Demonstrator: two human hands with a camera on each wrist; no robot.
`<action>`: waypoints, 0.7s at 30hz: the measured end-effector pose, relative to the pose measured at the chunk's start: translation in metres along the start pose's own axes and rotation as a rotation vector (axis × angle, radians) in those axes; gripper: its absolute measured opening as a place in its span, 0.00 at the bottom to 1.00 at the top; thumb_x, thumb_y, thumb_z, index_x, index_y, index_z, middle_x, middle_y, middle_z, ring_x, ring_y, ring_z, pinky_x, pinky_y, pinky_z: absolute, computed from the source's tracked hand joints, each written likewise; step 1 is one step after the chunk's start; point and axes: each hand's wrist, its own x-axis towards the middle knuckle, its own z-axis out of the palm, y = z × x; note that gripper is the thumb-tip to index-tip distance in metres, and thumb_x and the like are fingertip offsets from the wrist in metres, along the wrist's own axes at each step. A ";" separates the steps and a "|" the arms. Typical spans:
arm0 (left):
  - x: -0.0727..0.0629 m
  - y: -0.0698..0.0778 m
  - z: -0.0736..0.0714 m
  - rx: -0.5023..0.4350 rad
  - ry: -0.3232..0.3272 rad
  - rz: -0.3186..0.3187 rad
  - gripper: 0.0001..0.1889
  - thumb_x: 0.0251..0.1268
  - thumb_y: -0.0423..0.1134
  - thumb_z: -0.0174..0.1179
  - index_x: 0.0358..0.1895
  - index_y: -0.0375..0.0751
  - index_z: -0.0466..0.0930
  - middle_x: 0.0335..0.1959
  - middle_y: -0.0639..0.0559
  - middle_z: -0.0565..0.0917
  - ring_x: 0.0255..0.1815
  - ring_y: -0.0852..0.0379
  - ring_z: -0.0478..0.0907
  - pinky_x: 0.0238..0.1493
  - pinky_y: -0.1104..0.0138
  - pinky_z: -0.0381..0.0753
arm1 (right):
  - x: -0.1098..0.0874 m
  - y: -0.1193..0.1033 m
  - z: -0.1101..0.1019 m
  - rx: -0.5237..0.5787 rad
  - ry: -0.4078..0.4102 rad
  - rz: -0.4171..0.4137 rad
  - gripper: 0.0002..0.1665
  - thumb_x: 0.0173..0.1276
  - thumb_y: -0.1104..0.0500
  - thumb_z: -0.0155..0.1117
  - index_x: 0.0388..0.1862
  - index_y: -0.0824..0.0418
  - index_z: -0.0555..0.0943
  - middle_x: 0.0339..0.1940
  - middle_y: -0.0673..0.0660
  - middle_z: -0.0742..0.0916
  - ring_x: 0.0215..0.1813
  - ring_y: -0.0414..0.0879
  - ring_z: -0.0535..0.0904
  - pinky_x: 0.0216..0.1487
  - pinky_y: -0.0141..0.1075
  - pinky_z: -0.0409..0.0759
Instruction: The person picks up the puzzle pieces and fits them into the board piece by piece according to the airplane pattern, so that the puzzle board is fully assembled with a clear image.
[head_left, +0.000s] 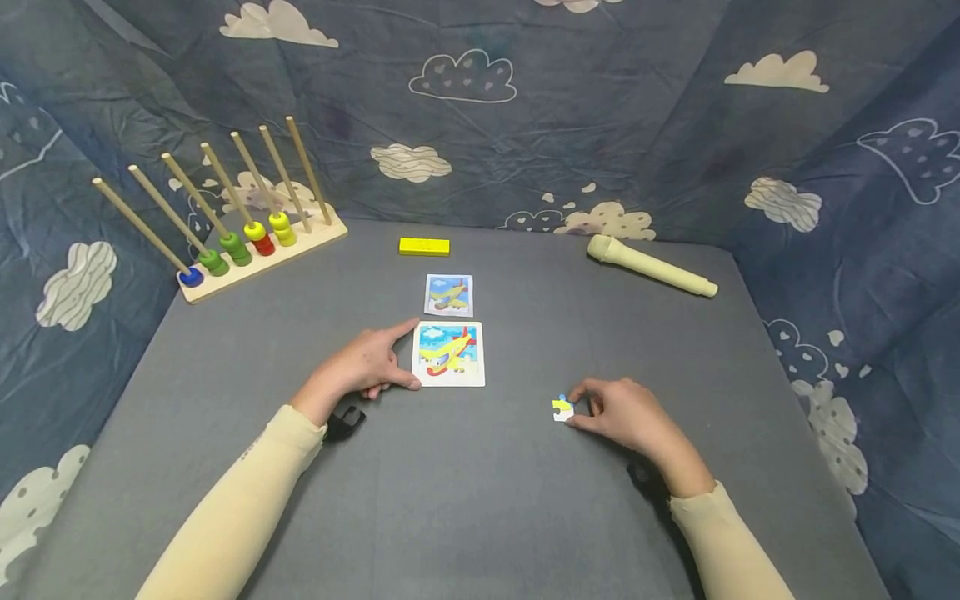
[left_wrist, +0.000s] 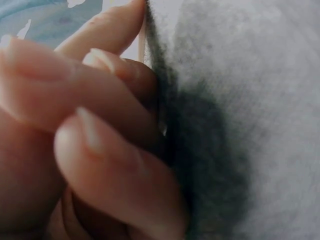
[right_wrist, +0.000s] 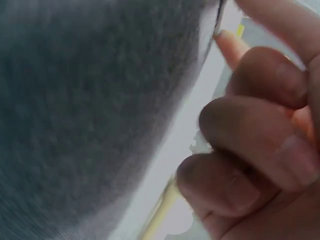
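My left hand (head_left: 367,358) rests at the left side of a square airplane puzzle (head_left: 448,354) with a pale border. Its index fingertip touches the upper left corner and its thumb the lower left one, while the other fingers are curled under. To the right, my right hand (head_left: 622,412) pinches a small puzzle piece (head_left: 562,408), yellow, white and blue, between index finger and thumb, low over the table. The right wrist view shows its other fingers (right_wrist: 255,130) bent; the piece is hidden there. Just behind the puzzle lies a matching airplane picture card (head_left: 449,295).
A wooden peg counting stand (head_left: 262,267) with coloured rings stands at the back left. A yellow block (head_left: 424,247) lies behind the card. At the back right is a cream stick with a rounded head (head_left: 652,265). Dark cloud-print cloth (head_left: 637,125) surrounds the grey table (head_left: 450,500).
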 end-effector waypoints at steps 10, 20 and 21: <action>-0.001 0.002 0.000 0.007 -0.003 -0.019 0.60 0.56 0.46 0.82 0.88 0.56 0.51 0.16 0.54 0.78 0.09 0.59 0.70 0.16 0.68 0.73 | 0.031 -0.031 -0.013 -0.019 0.054 -0.073 0.17 0.63 0.49 0.82 0.46 0.55 0.90 0.17 0.43 0.75 0.21 0.34 0.63 0.24 0.30 0.58; -0.001 0.003 -0.001 -0.001 -0.008 -0.036 0.61 0.55 0.46 0.83 0.88 0.58 0.50 0.16 0.54 0.78 0.08 0.59 0.71 0.16 0.68 0.72 | 0.082 -0.087 -0.011 -0.026 0.004 -0.098 0.18 0.64 0.47 0.81 0.48 0.54 0.90 0.17 0.46 0.77 0.20 0.38 0.66 0.23 0.32 0.59; -0.001 0.003 -0.001 -0.002 -0.008 -0.037 0.61 0.55 0.46 0.83 0.88 0.58 0.50 0.15 0.54 0.78 0.08 0.59 0.71 0.16 0.68 0.72 | 0.086 -0.091 -0.008 -0.031 -0.004 -0.105 0.18 0.64 0.47 0.81 0.48 0.54 0.90 0.18 0.46 0.78 0.20 0.38 0.66 0.24 0.32 0.59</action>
